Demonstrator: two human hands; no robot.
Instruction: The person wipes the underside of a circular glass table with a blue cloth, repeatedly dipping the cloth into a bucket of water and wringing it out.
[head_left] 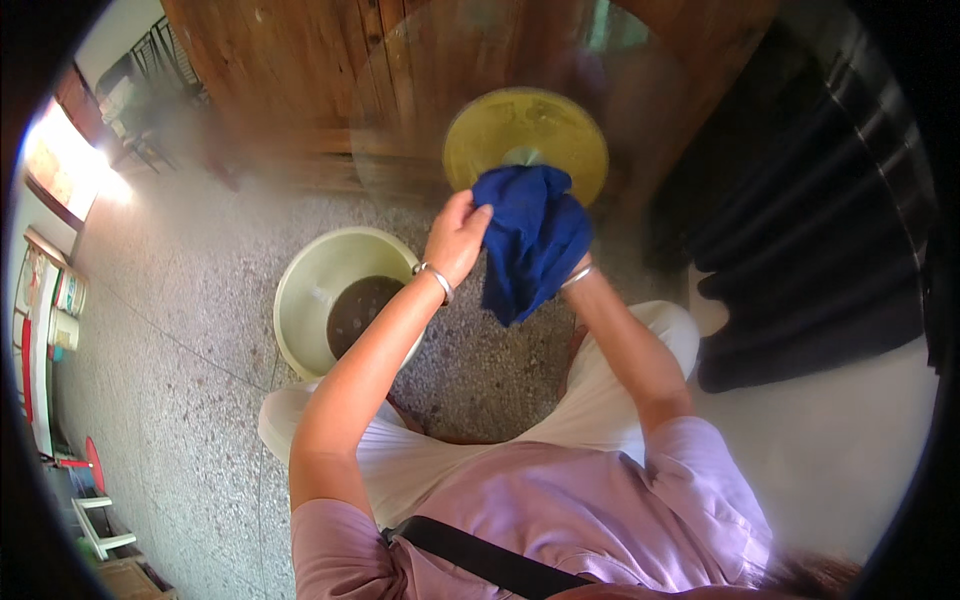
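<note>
A crumpled dark blue cloth (530, 235) hangs in front of me, held up off the floor. At its upper left edge, my left hand (460, 235) is closed on the fabric, thumb on top. My right hand (580, 265) is at the cloth's right side. The folds hide most of its fingers, and it appears to hold the cloth from behind. Just beyond the cloth is a round yellow-green thing (570, 120), like a shallow basin or disc, with a pale spot at its middle. A pale green basin (300, 290) with murky brown water stands below my left forearm.
Brown wooden panels (300, 70) rise at the far side. Dark fabric (810, 270) hangs at the right. Along the left edge are a white bucket (64, 328), a red round object (95, 464) and a white stool-like frame (100, 530). The floor is speckled grey (180, 400).
</note>
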